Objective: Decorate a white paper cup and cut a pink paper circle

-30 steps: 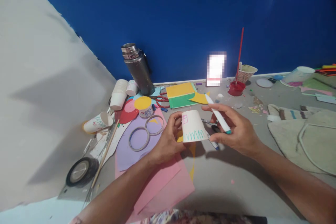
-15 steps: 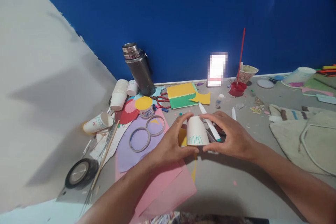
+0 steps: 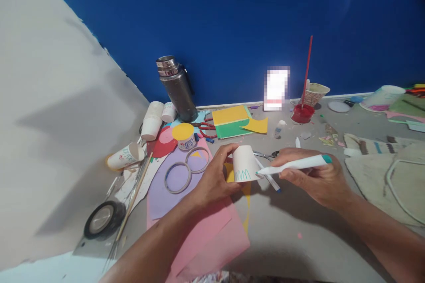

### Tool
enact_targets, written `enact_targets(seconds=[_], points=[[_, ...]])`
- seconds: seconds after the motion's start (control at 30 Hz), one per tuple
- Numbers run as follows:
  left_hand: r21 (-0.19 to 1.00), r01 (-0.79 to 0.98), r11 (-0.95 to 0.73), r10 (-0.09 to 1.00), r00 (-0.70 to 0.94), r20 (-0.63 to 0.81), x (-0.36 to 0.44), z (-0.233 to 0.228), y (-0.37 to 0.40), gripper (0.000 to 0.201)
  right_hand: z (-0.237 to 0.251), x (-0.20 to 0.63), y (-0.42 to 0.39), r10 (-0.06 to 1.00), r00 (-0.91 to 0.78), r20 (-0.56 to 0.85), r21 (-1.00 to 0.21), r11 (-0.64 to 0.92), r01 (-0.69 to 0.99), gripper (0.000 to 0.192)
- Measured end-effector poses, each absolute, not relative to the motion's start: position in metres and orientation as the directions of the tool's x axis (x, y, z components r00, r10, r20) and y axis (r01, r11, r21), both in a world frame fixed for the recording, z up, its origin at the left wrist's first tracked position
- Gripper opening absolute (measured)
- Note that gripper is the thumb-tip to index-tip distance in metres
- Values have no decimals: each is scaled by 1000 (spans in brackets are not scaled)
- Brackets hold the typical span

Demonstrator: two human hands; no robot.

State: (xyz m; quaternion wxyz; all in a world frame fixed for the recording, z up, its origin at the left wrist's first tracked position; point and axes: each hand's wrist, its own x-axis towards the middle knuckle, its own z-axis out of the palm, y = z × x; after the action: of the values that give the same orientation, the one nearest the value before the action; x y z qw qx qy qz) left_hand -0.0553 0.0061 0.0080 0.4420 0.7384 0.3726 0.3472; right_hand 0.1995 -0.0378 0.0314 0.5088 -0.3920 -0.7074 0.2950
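The white paper cup, inverted with its mouth down just above the grey floor and marked with a teal zigzag near its rim, meets at its right side the tip of a white marker with a teal end lying nearly horizontal.

matt paper cup, glossy metal flask.
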Motion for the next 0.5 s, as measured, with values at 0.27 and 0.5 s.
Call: enact_targets(seconds=[0.27, 0.5], points=[[909, 239, -342, 850, 490, 191, -54, 4, 6, 78, 36, 193, -38, 834, -249, 493, -792, 548, 267, 12], [929, 166, -331, 855, 470, 220, -52, 2, 5, 75, 29, 196, -39, 858, -191, 476, -783, 513, 353, 13]])
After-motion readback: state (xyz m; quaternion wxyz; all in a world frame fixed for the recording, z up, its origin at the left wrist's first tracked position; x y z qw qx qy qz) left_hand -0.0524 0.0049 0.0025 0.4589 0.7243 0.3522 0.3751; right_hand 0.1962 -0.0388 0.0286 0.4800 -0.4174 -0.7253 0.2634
